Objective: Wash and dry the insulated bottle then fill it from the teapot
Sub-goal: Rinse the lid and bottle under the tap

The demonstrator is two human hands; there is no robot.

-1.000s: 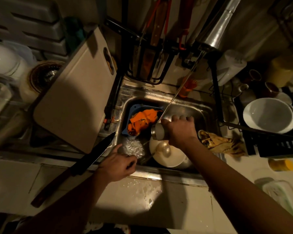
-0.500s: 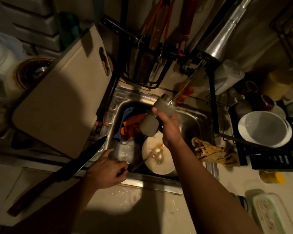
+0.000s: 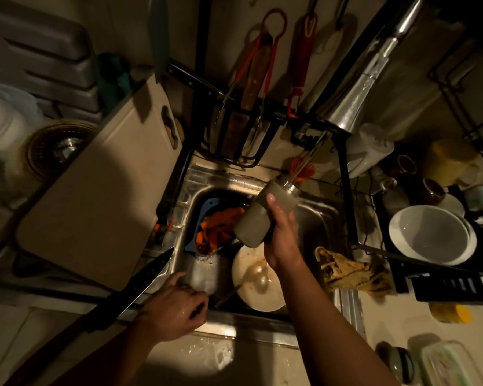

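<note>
Starting nearest, the left hand point(image 3: 176, 310) rests on the sink point(image 3: 251, 328) rim at 7 o'clock, fingers curled; whether its grip holds anything cannot be told. Beyond it, over the basin, the right hand point(image 3: 282, 235) wraps its grip round the lower body of the bottle point(image 3: 258, 215), which is tilted with its mouth toward 1 o'clock under the tap point(image 3: 349, 90). Wet, smooth and taking water, the bottle probably gets heavier and slippery; a full wrap round the rigid middle looks safest.

By the sink's point(image 3: 251, 322) front edge your left hand point(image 3: 173, 307) grips a dark thing point(image 3: 198, 312) too hidden to name. Your right hand point(image 3: 280, 235) covers part of the bottle point(image 3: 255, 218), your forearm point(image 3: 318, 302) part of the plate point(image 3: 248, 277).
</note>
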